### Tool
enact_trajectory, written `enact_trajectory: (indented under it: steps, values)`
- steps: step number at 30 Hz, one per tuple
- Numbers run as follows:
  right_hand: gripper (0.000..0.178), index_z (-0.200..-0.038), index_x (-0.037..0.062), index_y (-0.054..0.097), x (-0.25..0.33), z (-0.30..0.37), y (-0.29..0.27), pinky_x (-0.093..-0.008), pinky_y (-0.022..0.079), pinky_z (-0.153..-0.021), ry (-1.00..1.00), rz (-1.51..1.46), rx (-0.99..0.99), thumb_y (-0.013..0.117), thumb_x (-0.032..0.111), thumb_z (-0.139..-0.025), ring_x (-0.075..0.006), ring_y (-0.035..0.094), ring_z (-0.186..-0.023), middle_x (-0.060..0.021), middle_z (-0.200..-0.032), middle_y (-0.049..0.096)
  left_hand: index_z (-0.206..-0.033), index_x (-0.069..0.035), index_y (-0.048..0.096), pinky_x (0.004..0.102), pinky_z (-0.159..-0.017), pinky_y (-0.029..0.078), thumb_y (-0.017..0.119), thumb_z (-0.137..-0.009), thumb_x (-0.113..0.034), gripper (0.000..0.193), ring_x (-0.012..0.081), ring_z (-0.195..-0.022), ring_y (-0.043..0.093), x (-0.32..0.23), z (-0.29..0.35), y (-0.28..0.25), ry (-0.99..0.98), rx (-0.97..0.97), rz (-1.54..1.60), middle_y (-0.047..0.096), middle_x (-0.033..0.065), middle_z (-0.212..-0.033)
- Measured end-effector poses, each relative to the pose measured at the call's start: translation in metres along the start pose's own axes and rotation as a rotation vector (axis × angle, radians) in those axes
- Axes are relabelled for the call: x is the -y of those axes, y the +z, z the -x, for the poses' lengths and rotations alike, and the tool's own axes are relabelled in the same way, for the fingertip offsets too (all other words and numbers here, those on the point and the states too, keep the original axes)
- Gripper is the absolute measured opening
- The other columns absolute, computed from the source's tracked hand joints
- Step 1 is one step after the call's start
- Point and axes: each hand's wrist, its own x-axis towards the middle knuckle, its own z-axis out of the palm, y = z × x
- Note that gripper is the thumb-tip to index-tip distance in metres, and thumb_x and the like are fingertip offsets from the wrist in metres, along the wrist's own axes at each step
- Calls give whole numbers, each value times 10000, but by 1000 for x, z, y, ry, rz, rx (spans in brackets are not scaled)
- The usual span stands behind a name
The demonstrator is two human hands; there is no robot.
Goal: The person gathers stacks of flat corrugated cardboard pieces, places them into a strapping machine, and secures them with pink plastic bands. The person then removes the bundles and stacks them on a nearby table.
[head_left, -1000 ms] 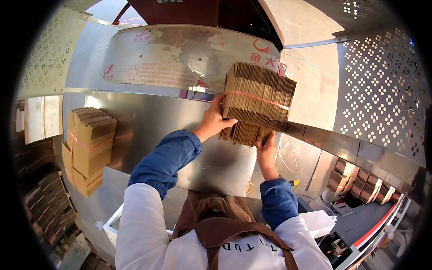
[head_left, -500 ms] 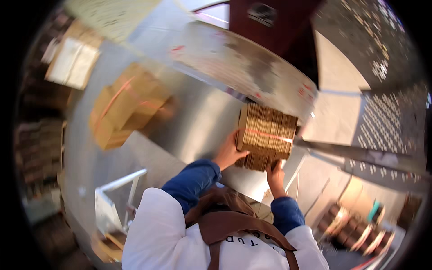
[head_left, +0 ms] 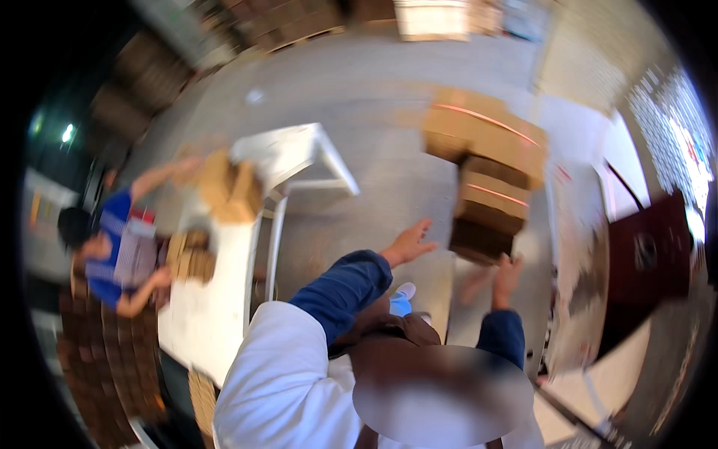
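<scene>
My left hand [head_left: 409, 243] is stretched forward over the floor, fingers spread, with nothing in it. Close to the near end of a strapped cardboard bundle [head_left: 492, 196], my right hand [head_left: 508, 280] has its fingers raised and apart; whether the fingertips touch the bundle I cannot tell. A thin reddish strap runs across this bundle, and its near end is dark with shadow. Right behind it lies a wider brown cardboard bundle [head_left: 486, 135], also banded with a reddish strap. Both rest on a shiny metal surface [head_left: 486, 318].
To the left, a co-worker [head_left: 120, 247] in blue handles cardboard pieces [head_left: 191, 258] at a white table [head_left: 213, 314]. More folded cardboard [head_left: 228, 187] sits there. A dark red machine part [head_left: 645, 262] stands right. Pallet stacks [head_left: 284, 19] line the back.
My view has swung left, bringing the co-worker and white table in. The strapped cardboard bundle that both hands gripped has left them. My hands have moved apart.
</scene>
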Motion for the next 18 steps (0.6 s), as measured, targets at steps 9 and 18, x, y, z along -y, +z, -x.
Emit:
enact_trajectory:
  steps: [9,18]
  values:
    - [224,-1083,-15,519,-76,121,30,-348,457,-767,-25,67,155,510,174,-962,-222,525,-805,-117,-933,557,-1284,-31,498,366,-882,508,737,-776,-407,676,274,-1047,633,237,278,-103,-678,-861,236,633,186,-1150]
    - [223,-1079,-13,546,26,131,232,-342,564,-683,54,-34,981,530,177,-964,-190,626,-758,-127,-895,608,-1238,-28,526,364,-812,524,721,-804,-387,596,257,-935,661,321,332,-166,-666,-1073,295,668,135,-1053]
